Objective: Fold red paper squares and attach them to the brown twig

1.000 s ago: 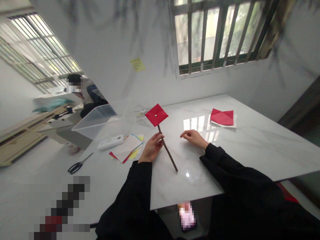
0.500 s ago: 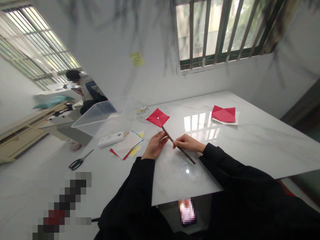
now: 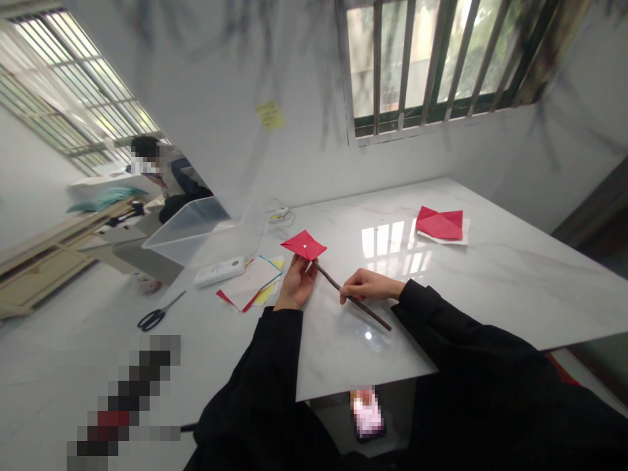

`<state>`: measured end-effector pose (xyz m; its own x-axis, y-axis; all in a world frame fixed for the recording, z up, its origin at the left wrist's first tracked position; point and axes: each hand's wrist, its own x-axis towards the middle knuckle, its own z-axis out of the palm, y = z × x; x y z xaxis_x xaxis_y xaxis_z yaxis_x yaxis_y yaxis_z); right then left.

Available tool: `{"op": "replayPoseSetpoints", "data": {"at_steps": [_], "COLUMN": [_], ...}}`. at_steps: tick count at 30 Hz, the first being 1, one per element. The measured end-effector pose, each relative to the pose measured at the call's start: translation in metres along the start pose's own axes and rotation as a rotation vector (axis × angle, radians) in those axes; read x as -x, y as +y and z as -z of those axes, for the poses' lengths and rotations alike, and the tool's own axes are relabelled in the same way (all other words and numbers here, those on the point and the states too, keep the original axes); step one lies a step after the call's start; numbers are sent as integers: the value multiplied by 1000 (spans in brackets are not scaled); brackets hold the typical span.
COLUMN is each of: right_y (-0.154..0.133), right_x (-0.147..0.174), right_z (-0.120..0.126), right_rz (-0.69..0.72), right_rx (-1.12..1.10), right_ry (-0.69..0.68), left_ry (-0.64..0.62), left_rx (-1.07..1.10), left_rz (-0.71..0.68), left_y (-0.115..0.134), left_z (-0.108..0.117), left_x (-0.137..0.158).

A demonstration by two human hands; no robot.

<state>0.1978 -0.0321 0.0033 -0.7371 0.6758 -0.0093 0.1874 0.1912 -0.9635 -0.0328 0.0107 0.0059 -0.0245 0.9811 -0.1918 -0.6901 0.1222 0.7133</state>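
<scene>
R hand [image 3: 367, 285] grasps thin brown wooden stick [image 3: 367, 311]; L hand [image 3: 298, 284] under red folded-paper square [image 3: 309, 248], can't tell if gripping.

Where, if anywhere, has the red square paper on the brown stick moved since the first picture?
Yes, downward: the red square paper is now farther below the yellow paper note on the white wall.

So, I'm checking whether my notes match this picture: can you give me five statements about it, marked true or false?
1. The right hand holds the stick. True.
2. The paper square at the stick's upper end is blue. False: it is red.
3. The left hand is beside the paper square. True.
4. The scissors are in the right hand. False: they lie left of the left hand.
5. The yellow note is on the wall. True.
</scene>
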Motion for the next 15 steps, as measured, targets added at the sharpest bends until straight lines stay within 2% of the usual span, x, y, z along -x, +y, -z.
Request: {"op": "replayPoseSetpoints", "data": {"at_steps": [10, 12, 15], "right_y": [-1, 3, 12], "right_x": [0, -3, -11], "right_z": [1, 0, -1], "right_rz": [-15, -24, -61], "right_rx": [33, 8, -134], "right_ry": [-100, -29, 166], "left_ry": [30, 40, 58], "left_rx": [-69, -71, -54], "left_rz": [-21, -11, 15], "left_y": [0, -1, -2], "left_z": [2, 1, 0], "left_x": [-5, -6, -7]}}
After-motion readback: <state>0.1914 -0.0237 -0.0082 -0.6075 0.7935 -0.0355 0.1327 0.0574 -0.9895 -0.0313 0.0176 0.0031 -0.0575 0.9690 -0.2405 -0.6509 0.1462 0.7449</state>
